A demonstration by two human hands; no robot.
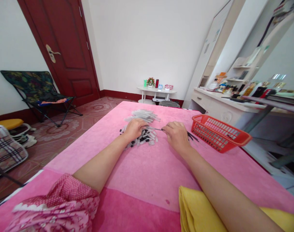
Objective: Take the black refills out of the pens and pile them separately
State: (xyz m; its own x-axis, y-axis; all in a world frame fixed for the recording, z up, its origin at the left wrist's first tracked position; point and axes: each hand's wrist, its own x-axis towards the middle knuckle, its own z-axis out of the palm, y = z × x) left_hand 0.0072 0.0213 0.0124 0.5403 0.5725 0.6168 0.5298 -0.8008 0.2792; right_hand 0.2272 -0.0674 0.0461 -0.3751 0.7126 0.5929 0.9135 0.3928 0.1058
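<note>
Centrally, a thin dark rod (pixel 158 129) spans the gap between the two hands, just above a pink cover (pixel 147 174). The right hand (pixel 177 133) has its thumb and fingers pinched on the rod's right end; the left hand (pixel 136 129) has its fingertips drawn together at the other end – too small to tell whether they are clamped on it. Under and beside the left hand lies a loose heap of small whitish and black pieces (pixel 150 139), with a stack of pale tubes (pixel 144 114) just beyond. More dark strips (pixel 193 136) lie past the right hand, near a red plastic basket (pixel 207 137). Closer in, a folded yellow cloth (pixel 196 209) lies below the right forearm, and a pink patterned sleeve (pixel 64 199) covers the left arm above the forearm. Farther out stand a folding chair (pixel 28 85), a dark red door (pixel 64 38) and – along the right – a dresser (pixel 207 100) crowded with bottles
</note>
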